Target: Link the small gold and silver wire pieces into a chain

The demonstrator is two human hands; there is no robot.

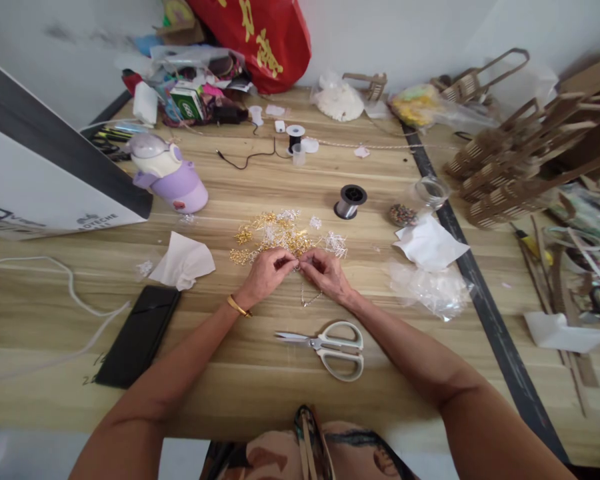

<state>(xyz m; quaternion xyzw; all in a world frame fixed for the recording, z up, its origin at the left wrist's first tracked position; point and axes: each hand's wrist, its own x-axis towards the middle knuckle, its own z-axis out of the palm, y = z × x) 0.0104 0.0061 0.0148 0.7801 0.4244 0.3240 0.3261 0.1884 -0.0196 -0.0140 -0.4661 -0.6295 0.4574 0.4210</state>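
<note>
My left hand (273, 272) and my right hand (326, 272) meet over the table, thumbs and forefingers pinched close together. A thin silvery chain (305, 303) with small beads hangs down from between them in a loop. My right fingers grip its upper end; what the left fingertips pinch is too small to name. Just beyond my fingers lies a pile of gold and silver jewellery findings (275, 233). Silver pins (336, 245) lie at its right end. Nearer my body, scissors with white handles (341, 350) rest with their blades pointing left.
A spool of fine wire (350, 202) stands behind the findings. To the left are a black phone (139, 337), a crumpled paper (183, 260) and a purple bottle (173, 173). On the right lie a clear plastic bag (433, 290) and a jar of beads (405, 213).
</note>
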